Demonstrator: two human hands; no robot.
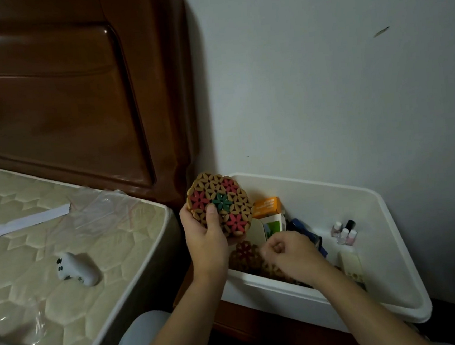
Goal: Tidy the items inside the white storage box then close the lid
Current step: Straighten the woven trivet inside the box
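1. Our right hand (289, 257) curls loosely inside the white storage box (384, 213), over dark woven coasters (246, 254); whether it pinches anything, we cannot tell.
2. Our left hand (206, 239) grips a round woven coaster (219, 207) with red and green flower shapes, above the box's near-left corner.
3. The lidless box holds an orange carton (268, 206) and small nail polish bottles (344, 232).
4. A quilted mattress (37, 271) lies left, a glossy wooden headboard (63, 104) behind.

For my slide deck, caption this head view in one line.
Left hand holds a flower-patterned coaster above the open white storage box.
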